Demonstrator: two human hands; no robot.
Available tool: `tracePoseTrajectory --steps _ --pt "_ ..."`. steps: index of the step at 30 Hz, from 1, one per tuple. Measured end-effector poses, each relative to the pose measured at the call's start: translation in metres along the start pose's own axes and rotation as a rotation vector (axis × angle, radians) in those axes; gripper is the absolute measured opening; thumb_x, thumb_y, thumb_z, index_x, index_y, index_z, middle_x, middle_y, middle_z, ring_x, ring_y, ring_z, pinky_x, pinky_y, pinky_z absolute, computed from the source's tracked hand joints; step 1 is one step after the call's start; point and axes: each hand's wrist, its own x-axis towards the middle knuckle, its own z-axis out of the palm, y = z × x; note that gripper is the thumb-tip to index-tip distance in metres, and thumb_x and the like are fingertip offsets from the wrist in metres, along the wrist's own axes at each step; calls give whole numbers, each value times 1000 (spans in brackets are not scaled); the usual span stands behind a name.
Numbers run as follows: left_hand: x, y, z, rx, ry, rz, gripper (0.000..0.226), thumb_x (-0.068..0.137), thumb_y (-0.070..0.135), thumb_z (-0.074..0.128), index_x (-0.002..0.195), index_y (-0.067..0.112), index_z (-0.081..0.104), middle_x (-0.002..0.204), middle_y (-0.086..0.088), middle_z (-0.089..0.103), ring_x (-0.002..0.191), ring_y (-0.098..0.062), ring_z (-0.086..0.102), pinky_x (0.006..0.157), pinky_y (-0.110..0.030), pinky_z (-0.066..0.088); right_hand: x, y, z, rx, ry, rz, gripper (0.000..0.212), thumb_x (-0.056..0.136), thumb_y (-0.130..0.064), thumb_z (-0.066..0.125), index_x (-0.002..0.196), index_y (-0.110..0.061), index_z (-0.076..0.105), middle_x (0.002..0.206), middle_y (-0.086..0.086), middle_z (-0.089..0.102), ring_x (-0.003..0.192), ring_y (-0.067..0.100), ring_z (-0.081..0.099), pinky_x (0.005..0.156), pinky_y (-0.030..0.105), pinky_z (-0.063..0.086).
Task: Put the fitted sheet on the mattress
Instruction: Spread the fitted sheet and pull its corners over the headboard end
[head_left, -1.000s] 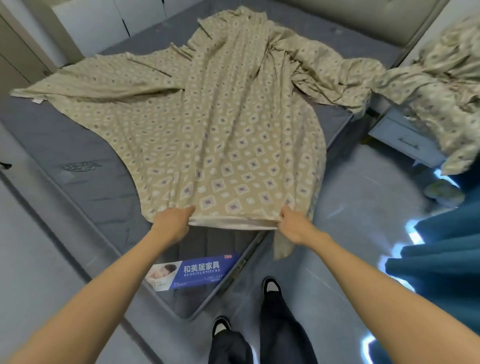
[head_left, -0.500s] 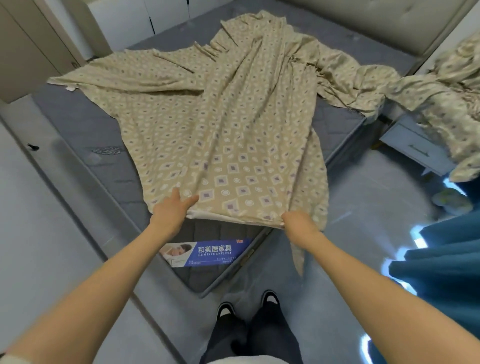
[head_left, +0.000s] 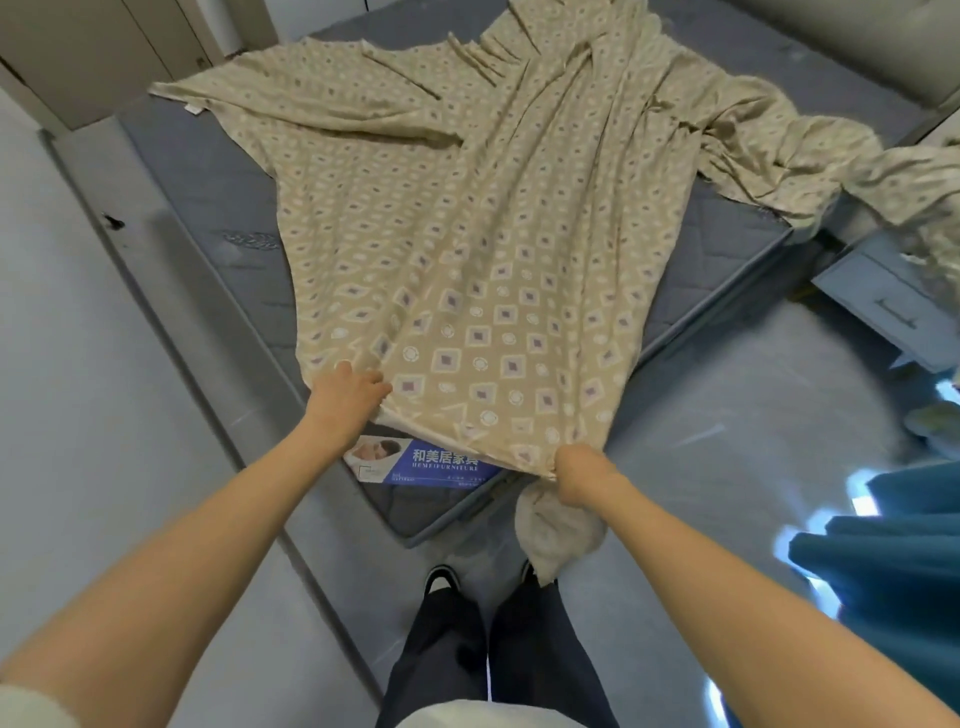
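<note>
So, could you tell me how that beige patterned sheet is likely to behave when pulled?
Probably very floppy: the beige diamond-patterned fabric sheet lies in folds and hangs limp below the right hand. Likely light, as it drapes thinly. It may drag across the grey quilted mattress in wrinkles rather than flat.

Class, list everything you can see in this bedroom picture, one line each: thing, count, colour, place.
fitted sheet: one, beige with lilac diamonds, lying crumpled across the mattress
mattress: one, grey, under the sheet
label: one, blue and white, at the mattress's near corner
bedside cabinet: one, pale grey-blue, right of the bed
loose cloth: one, beige patterned, above the cabinet
teal fabric: one, lower right
shoes: two, black, on the floor
left hand: holds the sheet's near edge
right hand: grips the sheet's corner
</note>
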Motion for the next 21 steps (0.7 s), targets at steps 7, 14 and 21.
tracePoseTrajectory --steps 7,14,21 --pt "-18 -2 29 -24 -100 -116 39 96 9 43 131 22 52 130 3 55 112 -27 52 80 -33 49 8 -18 4 -117 64 -122 33 96 -17 42 122 -1 57 130 18 49 119 33 49 96 36 43" --pt "-36 -13 55 -81 -119 -163 55 100 14 37 149 35 22 125 -7 55 116 -32 50 80 -35 48 24 -55 32 28 -43 -133 39 100 -18 38 132 2 45 132 22 52 120 35 52 93 34 43" --pt "-52 -21 108 -4 -280 -165 54 101 20 40 147 38 19 121 -2 59 106 -23 61 66 -28 42 53 -92 80 105 -180 -72 66 92 -25 56 143 0 21 134 24 47 120 37 51 92 38 44"
